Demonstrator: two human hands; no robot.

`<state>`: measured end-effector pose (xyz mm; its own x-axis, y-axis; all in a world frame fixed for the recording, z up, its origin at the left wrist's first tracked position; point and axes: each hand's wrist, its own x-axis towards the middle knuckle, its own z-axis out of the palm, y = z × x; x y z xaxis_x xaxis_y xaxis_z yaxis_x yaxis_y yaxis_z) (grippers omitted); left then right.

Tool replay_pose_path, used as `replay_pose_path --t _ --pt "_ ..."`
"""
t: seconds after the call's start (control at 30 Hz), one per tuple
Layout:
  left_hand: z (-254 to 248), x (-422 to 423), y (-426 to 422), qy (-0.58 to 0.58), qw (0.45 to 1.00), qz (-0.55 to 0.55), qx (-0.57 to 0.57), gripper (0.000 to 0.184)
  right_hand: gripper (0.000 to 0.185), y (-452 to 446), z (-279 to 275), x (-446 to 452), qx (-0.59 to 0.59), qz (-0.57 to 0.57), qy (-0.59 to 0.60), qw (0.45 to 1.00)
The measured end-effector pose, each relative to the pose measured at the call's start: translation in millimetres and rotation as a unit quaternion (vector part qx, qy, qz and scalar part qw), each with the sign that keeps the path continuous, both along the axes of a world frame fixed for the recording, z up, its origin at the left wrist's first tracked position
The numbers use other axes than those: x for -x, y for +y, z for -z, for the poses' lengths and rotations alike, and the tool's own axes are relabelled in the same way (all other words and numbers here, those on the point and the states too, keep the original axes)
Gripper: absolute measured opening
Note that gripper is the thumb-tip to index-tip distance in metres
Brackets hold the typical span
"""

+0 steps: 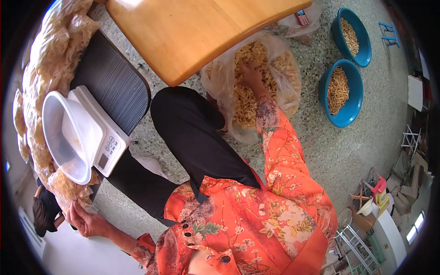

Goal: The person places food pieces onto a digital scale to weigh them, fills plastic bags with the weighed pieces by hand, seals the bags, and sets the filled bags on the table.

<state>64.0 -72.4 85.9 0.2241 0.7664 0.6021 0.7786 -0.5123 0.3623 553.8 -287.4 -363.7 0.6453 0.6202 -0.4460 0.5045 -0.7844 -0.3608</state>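
My right hand (251, 77) reaches into a large clear plastic bag (215, 85) on the floor, with its fingers apart among yellowish-brown strip-like pieces (245, 107). At the lower left, my left hand (85, 222) has its fingers closed on the edge of a small clear plastic bag (66, 185) of similar pieces. Just above that bag, a translucent white bowl (57, 133) stands tilted on a white kitchen scale (110, 146), with a few crumbs inside. The fingertips of both hands are partly hidden.
Filled bags (57, 46) line the left side beside a dark ribbed stool (112, 75). A wooden table corner (183, 32) juts in above my knees. Two blue basins (341, 118) (364, 50) hold pale sticks. Another person (46, 208) is at the far left.
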Motion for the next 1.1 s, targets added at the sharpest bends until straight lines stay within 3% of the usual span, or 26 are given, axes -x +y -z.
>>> replay_pose_path --t 0.1,0.17,0.2,0.3,0.4,0.5,0.6,0.67,0.7,0.77,0.8,0.87,1.1 --pt "-7 -8 -2 -0.022 1.000 -0.011 0.014 0.014 0.077 -8 5 32 -0.016 -0.006 -0.006 1.000" --pt "-3 -7 0 -0.028 0.999 -0.011 0.016 0.014 0.056 -14 10 51 -0.002 0.005 -0.077 0.997" --pt "-2 -6 1 -0.031 0.999 -0.010 0.021 0.014 0.056 -22 13 57 -0.001 0.007 -0.078 0.997" --pt "-6 -3 1 -0.016 1.000 0.001 0.015 0.014 0.043 -44 8 70 -0.030 -0.062 -0.072 0.995" --pt "-7 0 3 -0.034 0.999 0.028 0.017 0.014 0.047 -64 4 80 0.014 -0.122 -0.086 0.989" --pt "-14 -8 1 0.005 1.000 0.006 0.005 0.013 0.050 -68 -8 76 -0.025 -0.150 -0.083 0.985" --pt "-8 -6 0 0.002 1.000 0.012 0.003 0.013 0.058 -52 -39 53 -0.095 -0.069 -0.118 0.986" --pt "-7 -6 -1 -0.005 1.000 0.020 0.004 0.013 0.084 -42 -42 37 0.019 -0.043 -0.105 0.993" --pt "-7 -7 -2 -0.013 1.000 0.025 0.005 0.013 0.084 -41 -32 36 0.017 -0.043 -0.104 0.993" --pt "-9 -9 -3 0.003 1.000 0.014 0.000 0.013 0.095 -37 -18 38 0.000 0.050 0.073 0.996" --pt "-10 -10 -4 0.020 1.000 0.002 -0.001 0.013 0.095 -39 -15 43 0.000 0.050 0.074 0.996" --pt "-11 -6 -4 0.029 1.000 -0.006 0.002 0.013 0.098 -48 -15 67 -0.003 -0.088 0.040 0.995" --pt "-17 -23 -11 0.013 1.000 -0.007 0.017 0.013 0.092 -52 -14 119 0.005 -0.070 -0.092 0.993"
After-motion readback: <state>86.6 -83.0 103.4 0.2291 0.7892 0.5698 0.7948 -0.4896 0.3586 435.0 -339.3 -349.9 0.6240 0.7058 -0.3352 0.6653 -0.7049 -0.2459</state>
